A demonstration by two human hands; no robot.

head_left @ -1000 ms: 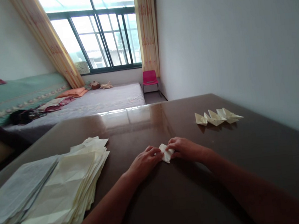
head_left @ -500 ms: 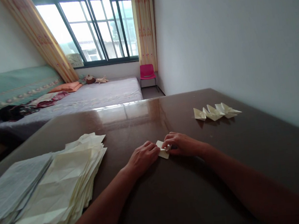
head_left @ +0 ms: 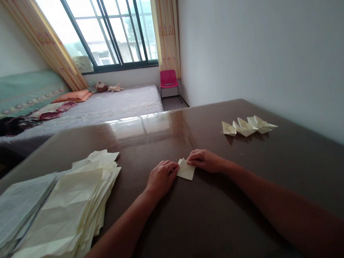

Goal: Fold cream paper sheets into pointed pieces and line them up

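Observation:
A small folded piece of cream paper [head_left: 186, 170] lies at the middle of the dark, glossy table [head_left: 182, 219]. My left hand [head_left: 162, 175] pinches its left corner, fingers closed. At the opposite corner my right hand [head_left: 205, 161] has its thumb and fingertips closed on the same paper. The fine folds under the fingertips are too small to make out. Further back on the right stand several folded paper shapes [head_left: 246, 126] in a row, with pointed ends.
On the table's left lies a thick pile of creased cream sheets [head_left: 66, 211], beside a stack of greyish printed paper [head_left: 16, 213]. Beyond the table are a bed [head_left: 125, 103] and a pink chair [head_left: 169, 79]. A white wall [head_left: 274, 43] runs along the right.
The folded paper has been turned or flattened and shows a wider, flatter face. Both hands have shifted to pinch its upper corners. The view has tipped slightly downward.

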